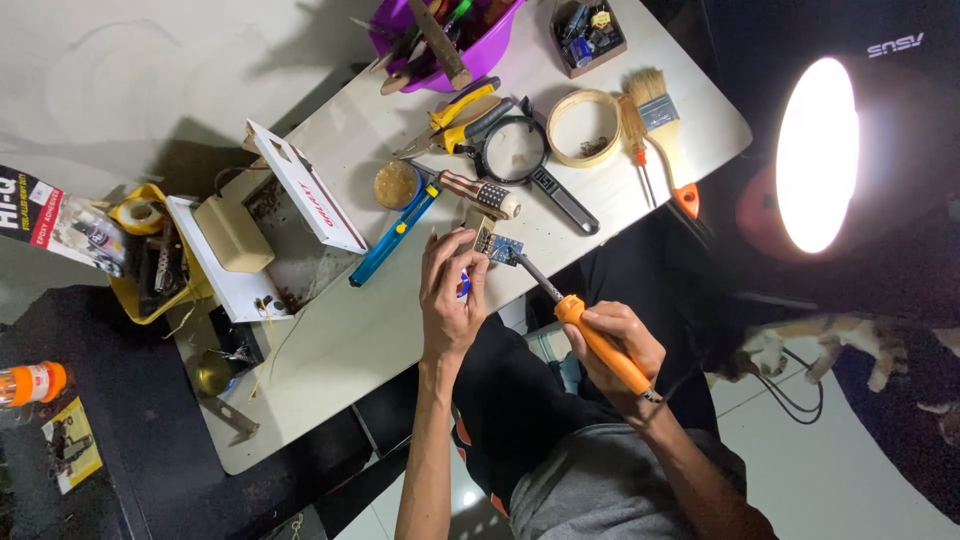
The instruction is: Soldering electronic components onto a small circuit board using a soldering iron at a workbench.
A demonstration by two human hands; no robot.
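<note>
Right hand (612, 340), fisted around an orange-handled soldering iron (600, 345), touches its tip to a small blue circuit board (503, 248) pinched by left hand (450, 290) at the white table's edge (340, 340); fingertips near the tip risk burning.

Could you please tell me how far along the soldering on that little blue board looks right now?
Tools are laid out on the table. In hand: the left hand steadies the small blue board while the right hand brings the orange soldering iron tip to it. Finished joints are too small to judge.

pale table (350, 340) with magnifier (520, 155), paintbrush (660, 120), blue desoldering pump (392, 235), purple bowl (500, 40), tape ring (585, 127)
</note>
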